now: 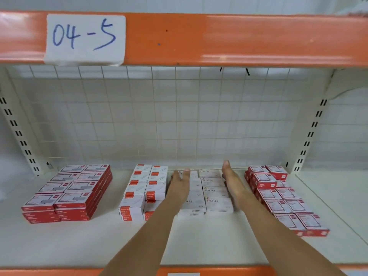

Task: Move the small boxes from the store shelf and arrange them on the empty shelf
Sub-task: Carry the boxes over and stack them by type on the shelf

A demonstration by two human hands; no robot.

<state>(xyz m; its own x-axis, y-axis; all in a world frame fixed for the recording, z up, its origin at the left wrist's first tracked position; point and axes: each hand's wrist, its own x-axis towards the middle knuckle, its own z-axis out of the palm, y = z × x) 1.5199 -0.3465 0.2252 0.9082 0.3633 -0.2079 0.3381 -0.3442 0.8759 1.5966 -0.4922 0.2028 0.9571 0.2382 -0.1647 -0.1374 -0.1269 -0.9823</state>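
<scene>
White shelf holds the staple boxes; left hand and right hand, fingers straight, flank this block, bare shelf in front.

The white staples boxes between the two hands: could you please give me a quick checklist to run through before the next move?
1. Left hand flat on the left side of the white staples boxes, fingers straight: ok.
2. Right hand flat on the block's right side: ok.
3. Block's rows straight, front edges level: ok.
4. Gap to the red boxes on the right: ok.
5. Gap to the red-and-white boxes on the left: cannot tell, the forearm hides it.
6. Block's back row against the wire grid: cannot tell.
</scene>
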